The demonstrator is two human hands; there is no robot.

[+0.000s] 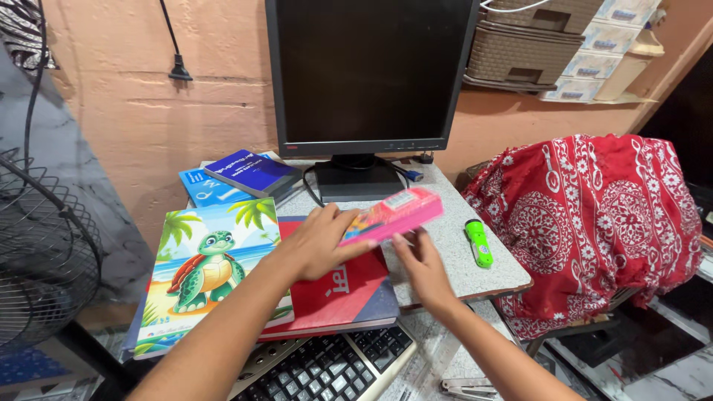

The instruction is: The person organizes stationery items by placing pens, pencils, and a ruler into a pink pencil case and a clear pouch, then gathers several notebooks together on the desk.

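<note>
Pink pencil box (394, 214) hangs tilted above the desk (460, 252), just in front of the monitor (369, 74), with the left hand (319, 241) clamped on its lower end and the right hand (423, 266) beneath it, fingers spread apart and touching its underside. It looks light, stiff and smooth-sided, probably slippery, so the long edges seem the surest hold.

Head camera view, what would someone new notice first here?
Probably the flat pink rectangular box, held above the desk between the left hand and right hand. Next, the glossy book with a cartoon turtle cover at the left, then the red patterned cloth draped at the right.
</note>
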